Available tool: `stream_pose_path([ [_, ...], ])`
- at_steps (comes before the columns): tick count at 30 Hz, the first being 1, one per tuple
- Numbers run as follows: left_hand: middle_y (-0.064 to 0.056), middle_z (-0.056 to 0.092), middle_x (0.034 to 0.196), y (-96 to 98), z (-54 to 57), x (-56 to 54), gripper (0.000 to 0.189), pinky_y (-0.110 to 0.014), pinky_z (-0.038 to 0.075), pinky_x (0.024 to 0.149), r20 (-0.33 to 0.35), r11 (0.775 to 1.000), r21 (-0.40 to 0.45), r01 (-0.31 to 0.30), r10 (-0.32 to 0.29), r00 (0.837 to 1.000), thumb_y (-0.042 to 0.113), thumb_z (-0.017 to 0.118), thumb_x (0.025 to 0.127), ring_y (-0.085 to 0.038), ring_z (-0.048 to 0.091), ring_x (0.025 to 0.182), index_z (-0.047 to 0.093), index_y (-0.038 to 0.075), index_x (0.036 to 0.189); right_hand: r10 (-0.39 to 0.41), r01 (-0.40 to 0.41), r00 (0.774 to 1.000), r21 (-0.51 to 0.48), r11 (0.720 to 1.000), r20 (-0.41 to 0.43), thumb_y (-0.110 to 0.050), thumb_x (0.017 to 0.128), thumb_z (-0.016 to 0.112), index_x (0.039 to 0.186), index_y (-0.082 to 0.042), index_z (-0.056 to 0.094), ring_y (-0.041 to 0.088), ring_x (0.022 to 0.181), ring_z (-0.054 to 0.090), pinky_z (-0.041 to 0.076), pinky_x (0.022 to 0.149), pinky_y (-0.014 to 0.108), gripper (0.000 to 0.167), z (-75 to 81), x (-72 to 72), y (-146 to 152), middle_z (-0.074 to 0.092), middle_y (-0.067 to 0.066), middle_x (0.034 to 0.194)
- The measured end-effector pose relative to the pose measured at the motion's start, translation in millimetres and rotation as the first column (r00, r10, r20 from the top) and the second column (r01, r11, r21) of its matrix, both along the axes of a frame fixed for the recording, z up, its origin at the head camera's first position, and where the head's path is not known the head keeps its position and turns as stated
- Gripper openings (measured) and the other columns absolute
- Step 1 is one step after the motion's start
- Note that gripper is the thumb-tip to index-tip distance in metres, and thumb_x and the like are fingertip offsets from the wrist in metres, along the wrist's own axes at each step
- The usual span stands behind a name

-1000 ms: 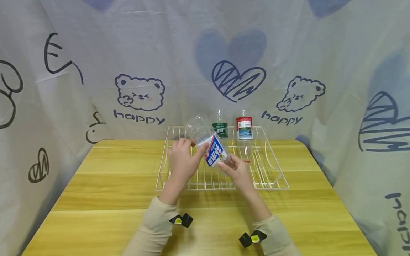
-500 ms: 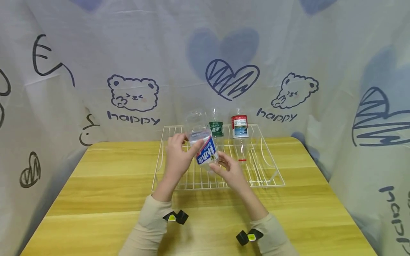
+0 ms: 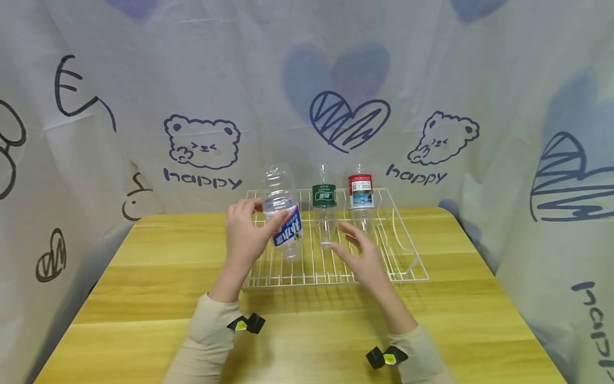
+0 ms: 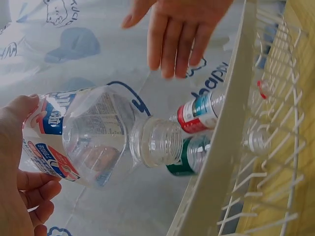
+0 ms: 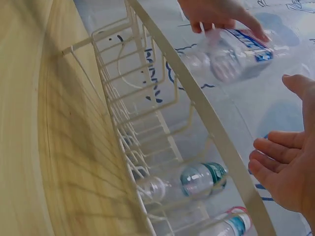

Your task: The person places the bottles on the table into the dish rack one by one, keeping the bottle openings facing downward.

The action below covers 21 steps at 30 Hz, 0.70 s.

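My left hand (image 3: 247,230) grips a clear plastic bottle (image 3: 280,188) with a blue, white and pink label, thumb across the label. Its capless threaded neck (image 4: 165,141) points down over the left part of the white wire rack (image 3: 307,284). Apart from that bottle, my right hand (image 3: 361,257) is held with its fingers spread and nothing in them, in front of the other bottles. A bottle with a green label (image 3: 324,196) stands neck down in the rack. Beside it on the right is a bottle with a red and white label (image 3: 361,191), also neck down.
The rack sits on a wooden table (image 3: 158,266), its raised wire dividers (image 5: 147,93) running in rows. A pale curtain (image 3: 268,96) with drawn bears and hearts hangs behind and at both sides.
The right hand has let go of the labelled bottle and drawn off to the right. My left hand has carried the bottle left and turned it more upright, neck down.
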State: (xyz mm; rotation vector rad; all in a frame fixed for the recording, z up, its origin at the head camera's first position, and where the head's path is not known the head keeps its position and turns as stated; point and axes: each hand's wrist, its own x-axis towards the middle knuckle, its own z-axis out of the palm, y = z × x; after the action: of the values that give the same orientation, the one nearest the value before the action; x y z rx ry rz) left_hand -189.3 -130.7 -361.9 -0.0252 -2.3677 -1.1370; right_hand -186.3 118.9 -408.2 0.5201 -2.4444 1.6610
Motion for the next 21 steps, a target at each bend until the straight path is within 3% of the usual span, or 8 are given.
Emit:
stream_pose_path([
  [6,-0.013,0.061,0.101,-10.9,-1.3,-0.5,0.063,-0.042,0.031,0.087,-0.036,0.996,-0.076,-0.046,0.043,0.998,0.054,0.075,0.076,-0.029,0.045,0.096,0.062,0.001,0.108,-0.083,0.087,0.995,0.088,0.992,-0.055,-0.025,0.091,0.068,0.140,-0.008,0.048,0.041,0.127,0.052,0.042,0.105,0.053,0.056,2.5,2.0,21,0.051,0.016,0.144],
  [11,-0.014,0.060,0.099,-16.9,-1.2,-2.4,0.064,-0.043,0.030,0.085,-0.071,0.991,-0.115,-0.068,0.060,0.996,0.055,0.074,0.075,-0.030,0.045,0.095,0.062,0.000,0.106,-0.161,0.181,0.980,0.190,0.965,-0.117,-0.028,0.091,0.068,0.143,-0.009,0.045,0.041,0.133,0.045,0.037,0.109,0.056,0.060,3.3,2.2,45,0.046,0.017,0.148],
  [16,-0.014,0.059,0.099,-22.2,0.3,-3.5,0.066,-0.048,0.030,0.090,-0.077,0.989,-0.127,-0.080,0.071,0.995,0.057,0.074,0.075,-0.030,0.044,0.095,0.061,0.000,0.108,-0.225,0.275,0.956,0.312,0.909,-0.187,-0.032,0.091,0.068,0.145,-0.006,0.042,0.042,0.139,0.037,0.030,0.112,0.060,0.065,-2.5,-1.0,70,0.042,0.020,0.149],
  [21,-0.013,0.059,0.097,-24.7,6.0,-7.7,0.067,-0.049,0.030,0.089,-0.095,0.983,-0.155,-0.096,0.082,0.992,0.058,0.073,0.074,-0.029,0.044,0.092,0.061,0.001,0.107,-0.212,0.309,0.945,0.478,0.822,-0.247,-0.041,0.091,0.065,0.148,-0.004,0.037,0.043,0.143,0.029,0.024,0.114,0.060,0.073,-13.1,-10.1,94,0.037,0.022,0.153],
])
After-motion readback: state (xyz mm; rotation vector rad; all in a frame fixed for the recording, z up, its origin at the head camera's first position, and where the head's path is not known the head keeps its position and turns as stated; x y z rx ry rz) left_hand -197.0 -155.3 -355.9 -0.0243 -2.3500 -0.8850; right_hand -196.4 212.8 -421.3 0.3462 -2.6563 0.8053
